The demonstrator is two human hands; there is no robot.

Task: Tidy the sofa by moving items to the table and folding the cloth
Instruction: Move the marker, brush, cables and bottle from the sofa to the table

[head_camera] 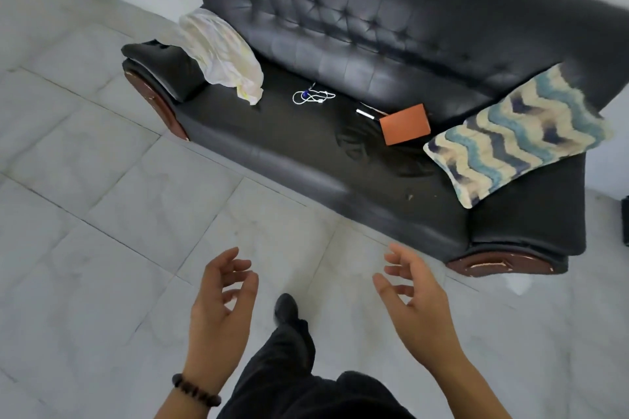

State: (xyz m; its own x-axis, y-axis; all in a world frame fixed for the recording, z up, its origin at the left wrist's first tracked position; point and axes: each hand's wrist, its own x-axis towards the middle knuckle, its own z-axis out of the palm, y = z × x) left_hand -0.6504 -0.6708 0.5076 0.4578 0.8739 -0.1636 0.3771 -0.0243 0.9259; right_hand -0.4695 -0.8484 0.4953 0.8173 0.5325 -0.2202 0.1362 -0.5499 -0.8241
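looking down at a black leather sofa (340, 153) on a pale tiled floor (85, 214), and it's got stuff scattered along the seat. far left, a crumpled whitish cloth (221, 51) is draped over the armrest (160, 68) and hangs down onto the seat. just right of that, a white cable (311, 96) lies in a loose coil on the cushion, with a small blue bit in the middle of it. further right there's a thin black and white thing (367, 112), maybe a pen or a small gadget, too small to tell. it's touching the corner of a flat orange book (405, 123), could be a notebook or a case. no writing or logo readable on any of it, the cover looks plain. at the right end a cushion (517, 136) with wavy blue, cream and navy stripes leans against the other armrest.

down front, both hands are out over the floor, well short of the sofa. the left hand (221, 309) has a dark bead bracelet (195, 391) on the wrist, fingers loosely curled, nothing in it. the right hand (418, 303) is the same deal, fingers spread and a bit bent, empty. between them you can see a dark trouser leg (282, 360) and a black shoe (286, 308) stepping forward.
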